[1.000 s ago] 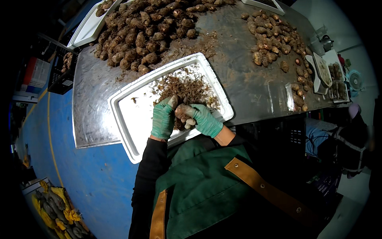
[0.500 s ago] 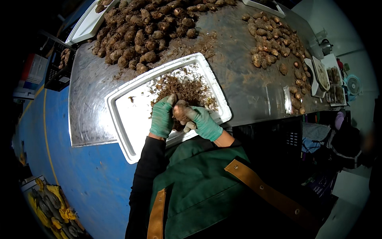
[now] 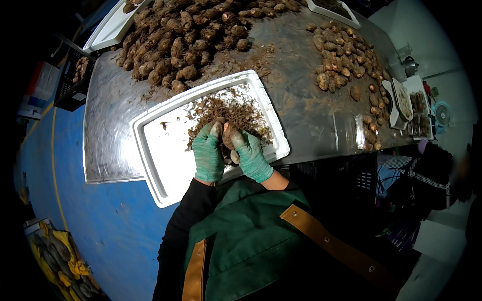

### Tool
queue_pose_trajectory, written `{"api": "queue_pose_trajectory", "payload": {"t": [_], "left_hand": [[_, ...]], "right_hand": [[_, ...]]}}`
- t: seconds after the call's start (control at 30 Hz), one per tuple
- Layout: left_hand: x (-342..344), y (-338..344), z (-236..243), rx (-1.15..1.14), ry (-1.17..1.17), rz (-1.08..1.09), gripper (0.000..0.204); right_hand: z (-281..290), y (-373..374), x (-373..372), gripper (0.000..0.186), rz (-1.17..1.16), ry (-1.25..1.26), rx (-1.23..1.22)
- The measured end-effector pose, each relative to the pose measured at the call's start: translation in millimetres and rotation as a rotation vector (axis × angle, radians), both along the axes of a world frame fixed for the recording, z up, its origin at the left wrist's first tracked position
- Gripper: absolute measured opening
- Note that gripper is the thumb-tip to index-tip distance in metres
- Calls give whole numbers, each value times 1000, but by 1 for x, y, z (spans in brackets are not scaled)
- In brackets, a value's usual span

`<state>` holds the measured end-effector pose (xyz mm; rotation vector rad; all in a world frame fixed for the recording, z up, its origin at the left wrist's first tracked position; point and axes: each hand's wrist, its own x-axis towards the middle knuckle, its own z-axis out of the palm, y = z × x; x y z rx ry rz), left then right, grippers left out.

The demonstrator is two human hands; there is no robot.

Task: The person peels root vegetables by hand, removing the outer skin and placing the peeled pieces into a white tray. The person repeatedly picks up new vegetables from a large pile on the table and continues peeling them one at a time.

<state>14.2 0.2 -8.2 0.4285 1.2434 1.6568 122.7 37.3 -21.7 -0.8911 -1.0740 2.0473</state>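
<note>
My left hand [image 3: 208,153], in a green glove with soiled fingertips, is closed on a brown tuber [image 3: 228,132] over a white foam tray [image 3: 160,180]. My right hand [image 3: 251,156], gloved alike, grips the same tuber from the right, its thumb on the tuber's pinkish side. Loose brown fibres and peelings [image 3: 208,108] lie heaped in the tray under and beyond my hands. Some of my curled fingers are hidden behind the tuber.
The steel table [image 3: 301,130] bears a large pile of hairy tubers [image 3: 181,40], smaller tubers [image 3: 341,55] at right, a scale [image 3: 399,100] and another white tray [image 3: 105,35]. Black crates [image 3: 70,83] stand left; yellow gloves [image 3: 65,261] lie lower left.
My hands have turned the tuber more upright between them, with my right hand shifting slightly left and tilting upward. The view has shifted slightly.
</note>
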Motion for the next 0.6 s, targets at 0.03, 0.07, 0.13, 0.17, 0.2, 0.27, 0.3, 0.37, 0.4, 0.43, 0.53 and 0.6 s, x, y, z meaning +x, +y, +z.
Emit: {"api": "queue_pose_trajectory", "payload": {"t": [0.03,0.07,0.13,0.17,0.2,0.27,0.3,0.37,0.4,0.43,0.53,0.6], "left_hand": [[-1,0,-4,8,-24,8,28],[-2,1,-11,19,-49,13,28],[-5,2,-17,17,-21,21,27],[-7,3,-19,2,30,20,27],[-8,4,-21,-12,82,20,26],[-6,2,-20,69,-155,-42,34],[-2,1,-13,88,-237,-76,36],[-3,2,-2,124,-299,-131,41],[-7,0,-4,88,-236,-155,39],[-12,-2,-9,53,-173,-179,38],[-16,-5,-25,-18,94,-158,35],[-18,-5,-13,-72,230,-212,34]], "right_hand": [[-3,-1,1,42,17,-3,-24],[-5,-1,2,43,30,-8,-45],[-7,-2,3,44,92,45,-116],[-7,-2,4,44,120,70,-153],[-6,0,6,46,129,56,-172],[-4,5,8,50,147,32,-210],[-6,8,9,50,150,49,-238],[-3,15,12,51,208,71,-277],[-2,16,13,51,238,81,-298],[-4,14,14,50,242,61,-348],[-15,13,16,46,269,157,-534],[-19,17,16,45,338,331,-697]]}}
